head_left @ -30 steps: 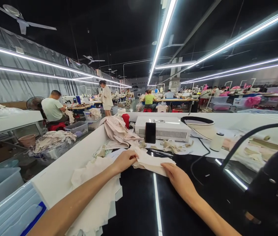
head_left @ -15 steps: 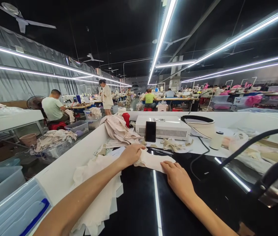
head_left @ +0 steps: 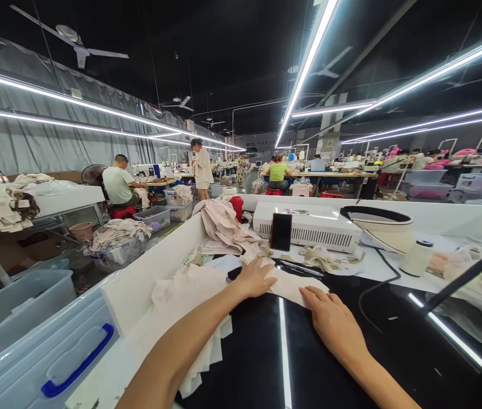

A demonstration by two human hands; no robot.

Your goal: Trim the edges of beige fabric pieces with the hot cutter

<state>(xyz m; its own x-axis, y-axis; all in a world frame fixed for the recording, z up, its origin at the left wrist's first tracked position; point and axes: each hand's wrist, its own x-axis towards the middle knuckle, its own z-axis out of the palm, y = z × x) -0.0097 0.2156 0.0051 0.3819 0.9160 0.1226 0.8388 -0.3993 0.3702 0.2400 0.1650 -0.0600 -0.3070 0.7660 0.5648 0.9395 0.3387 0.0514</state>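
A pale cream fabric piece (head_left: 289, 285) lies on the glossy black table surface (head_left: 253, 363). My left hand (head_left: 255, 279) rests flat over its left end, thumb apart and pointing right. My right hand (head_left: 334, 318) has its fingertips laid on the near right edge of the same piece. That fabric's left end is partly hidden beneath my left hand. Left of my hands, a spread of overlapping cream fabric pieces (head_left: 181, 289) lies along the table's edge, partly covered by my left forearm. Behind my left hand is a heap of pinkish-beige cloth (head_left: 223, 227).
A white vented box (head_left: 326, 224) stands at the back with a dark phone (head_left: 281, 232) leaning at its front. A cream visor (head_left: 379, 224), a pale bottle (head_left: 417, 258) and a black cable (head_left: 388, 261) are to the right. Lidded plastic bins (head_left: 53, 352) stand at lower left.
My left hand has gone from pinching the fabric's left end to lying flat on it. The fabric looks flatter. My view has turned left, so the surroundings appear further right.
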